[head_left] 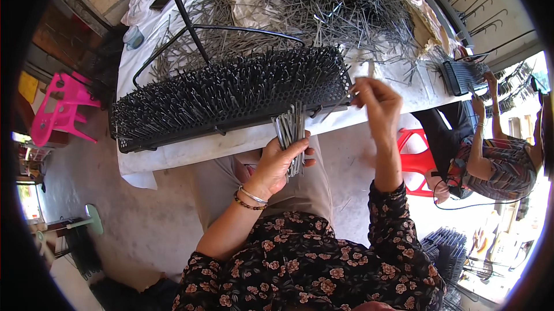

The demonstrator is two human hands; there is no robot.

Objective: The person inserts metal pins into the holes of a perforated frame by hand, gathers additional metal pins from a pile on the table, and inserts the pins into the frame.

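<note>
Trouble, reading from the left, sits in the black perforated tray (254,116) on the white-covered table (173,158): its standing rods (231,83) lean every which way, so a stray knuckle could catch one and knock its neighbours askew. Next along, the left hand (277,164) is clamped around the rod bundle (291,129) at the tray's front edge, gripping low, tops fanned, and a slackening thumb could spill the lot. Over to the right hand (376,103), fingers bunched by the tray's right end (blur there, so I cannot tell whether a rod is pinched between them); a hasty brush could jolt that corner. And the looks of it! The tray's crowd is dark and dense, a bristling brush with pale glints at the tips, uncovered holes showing along the front; further right, the bundle shows silvery grey, slim, mostly straight, ragged at both ends.
</note>
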